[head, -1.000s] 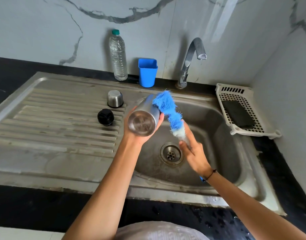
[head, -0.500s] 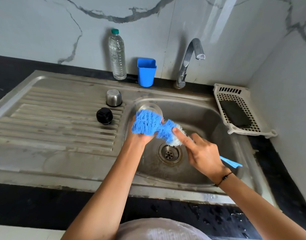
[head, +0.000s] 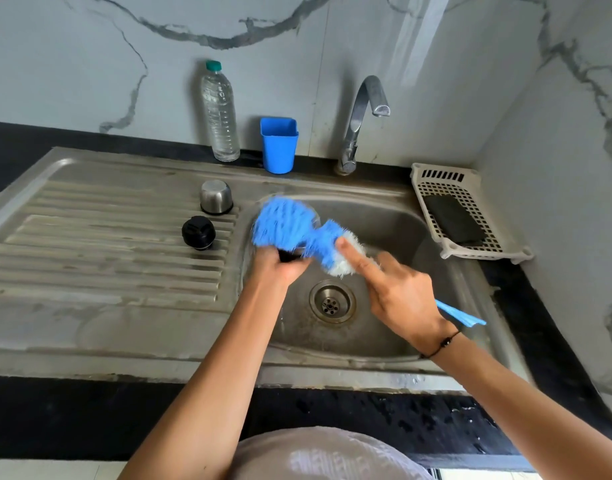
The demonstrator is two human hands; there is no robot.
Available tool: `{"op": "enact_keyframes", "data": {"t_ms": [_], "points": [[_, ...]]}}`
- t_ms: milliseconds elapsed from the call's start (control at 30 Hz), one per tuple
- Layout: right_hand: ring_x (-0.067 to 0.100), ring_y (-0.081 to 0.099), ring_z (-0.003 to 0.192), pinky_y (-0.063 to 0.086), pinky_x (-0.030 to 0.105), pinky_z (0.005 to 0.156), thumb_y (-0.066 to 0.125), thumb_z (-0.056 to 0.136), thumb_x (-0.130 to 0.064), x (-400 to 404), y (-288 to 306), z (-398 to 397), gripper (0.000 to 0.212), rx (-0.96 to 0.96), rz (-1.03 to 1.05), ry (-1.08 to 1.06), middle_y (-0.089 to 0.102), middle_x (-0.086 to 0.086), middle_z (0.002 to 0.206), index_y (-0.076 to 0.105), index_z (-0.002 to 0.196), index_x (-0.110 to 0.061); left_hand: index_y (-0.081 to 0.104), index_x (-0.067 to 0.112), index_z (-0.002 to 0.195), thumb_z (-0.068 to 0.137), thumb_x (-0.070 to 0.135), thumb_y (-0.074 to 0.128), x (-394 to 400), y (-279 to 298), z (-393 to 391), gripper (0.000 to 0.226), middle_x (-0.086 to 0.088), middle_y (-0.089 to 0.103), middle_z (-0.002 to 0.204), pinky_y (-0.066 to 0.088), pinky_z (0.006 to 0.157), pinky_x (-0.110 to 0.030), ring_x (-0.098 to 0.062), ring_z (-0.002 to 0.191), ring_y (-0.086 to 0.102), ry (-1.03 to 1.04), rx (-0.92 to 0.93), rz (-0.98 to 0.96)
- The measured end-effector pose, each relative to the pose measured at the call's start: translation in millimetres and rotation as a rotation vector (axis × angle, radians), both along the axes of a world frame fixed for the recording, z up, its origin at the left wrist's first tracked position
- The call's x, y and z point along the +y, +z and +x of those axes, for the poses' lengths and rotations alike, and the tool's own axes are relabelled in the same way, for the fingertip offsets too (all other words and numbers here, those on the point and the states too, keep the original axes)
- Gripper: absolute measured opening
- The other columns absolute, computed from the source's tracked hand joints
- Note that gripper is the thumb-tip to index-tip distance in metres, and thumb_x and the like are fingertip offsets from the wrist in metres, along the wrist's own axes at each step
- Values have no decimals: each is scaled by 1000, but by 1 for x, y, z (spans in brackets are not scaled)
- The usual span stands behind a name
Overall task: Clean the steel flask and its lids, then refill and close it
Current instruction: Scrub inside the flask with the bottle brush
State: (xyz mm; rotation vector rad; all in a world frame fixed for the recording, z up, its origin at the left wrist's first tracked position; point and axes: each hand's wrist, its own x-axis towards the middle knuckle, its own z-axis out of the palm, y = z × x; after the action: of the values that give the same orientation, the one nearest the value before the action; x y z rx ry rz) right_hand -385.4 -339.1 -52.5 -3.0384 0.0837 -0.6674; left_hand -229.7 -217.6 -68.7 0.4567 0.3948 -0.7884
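1. Left hand (head: 280, 266) over the left part of the sink basin (head: 394, 230), fingers curled round the steel flask (head: 314, 219); grip clamped on it. Flask mostly hidden behind bristles; only a blurred sliver of its rim shows above the hand.
2. Right hand (head: 398, 296) over the basin, above the drain (head: 332, 301). Grip wrapped round the bottle brush (head: 297, 233), index finger stretched along the stem toward the bristles.
3. Brush head: blue bristles fanned across the flask mouth, white tuft near the fingertip. Blue handle end sticks out past the right wrist. Bristles motion-blurred.
4. Steel cap (head: 216, 197) sits mouth-down on the ribbed drainboard (head: 90, 244), left of the basin. Black inner lid (head: 198, 232) just in front of it, also on the drainboard, apart from the cap.
5. Back edge, on the dark counter (head: 55, 410) strip: clear plastic water bottle (head: 219, 112) with green top, upright; blue cup (head: 279, 145) beside it to the right; tap (head: 363, 116) further right, spout over the basin, no water visibly running.
6. Right of the basin: white perforated tray (head: 432, 216) holding a dark scrub pad (head: 453, 220).
7. Thin dark band on the right wrist. Water spots on the counter front edge.
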Motion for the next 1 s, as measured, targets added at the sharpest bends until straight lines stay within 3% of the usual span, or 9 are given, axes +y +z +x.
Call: {"op": "enact_keyframes", "data": {"t_ms": [67,233,300,467,600,667,767,867,1000], "points": [[20,46,41,31,24,30,39,80,-11,-2,-5,-3,76,16,-47,-19,47,2,67,13,145,-40,61,10,97,98,27,45,0,0,1,23,-14,64,109,46,91,-49,-32,101,56,-3,-6,0],[26,42,37,34,26,30,51,77,1,-5,3,8,90,-7,31,-158,45,3,65,10,144,-44,54,11,128,83,30,63,0,-10,5,49,-19,55,126,57,65,-44,-38,108,56,9,189,16],[24,43,38,33,25,30,41,78,-5,2,5,4,82,-9,30,-122,45,2,66,11,144,-43,54,11,127,86,32,61,-2,-11,4,47,-19,57,126,58,70,-46,-38,107,57,0,173,19],[22,41,36,31,25,29,68,66,3,9,-8,-3,102,33,53,-124,45,3,63,17,144,-40,58,10,121,93,32,54,-3,-10,7,36,-16,61,122,51,80,-51,-36,108,57,-7,101,14],[27,47,39,40,29,31,63,76,-1,8,-1,7,97,20,126,-159,51,4,67,9,143,-45,53,9,128,80,29,66,0,-15,9,54,-21,53,129,58,62,-46,-38,111,53,-8,211,11],[24,44,40,40,30,30,53,79,-3,11,-1,4,88,15,130,-101,47,2,67,9,143,-44,56,9,123,84,32,63,2,-13,9,46,-20,57,123,58,70,-49,-38,109,54,-23,167,5],[19,43,41,33,25,28,38,79,-11,10,-8,-6,77,63,50,-35,43,0,66,12,145,-41,60,10,94,94,30,47,3,-11,8,24,-13,64,96,52,83,-42,-31,91,58,-9,44,-17],[21,42,38,31,24,29,56,77,-4,3,-11,-4,87,39,43,-82,45,1,64,14,144,-41,61,11,108,94,28,47,2,-16,11,26,-16,62,110,49,90,-43,-33,103,57,-5,67,33],[23,42,36,35,26,30,66,75,2,1,-5,1,94,-15,87,-128,48,4,64,18,144,-40,54,9,125,84,28,62,3,-16,8,45,-20,54,126,58,65,-45,-38,109,54,-12,213,10]]}}
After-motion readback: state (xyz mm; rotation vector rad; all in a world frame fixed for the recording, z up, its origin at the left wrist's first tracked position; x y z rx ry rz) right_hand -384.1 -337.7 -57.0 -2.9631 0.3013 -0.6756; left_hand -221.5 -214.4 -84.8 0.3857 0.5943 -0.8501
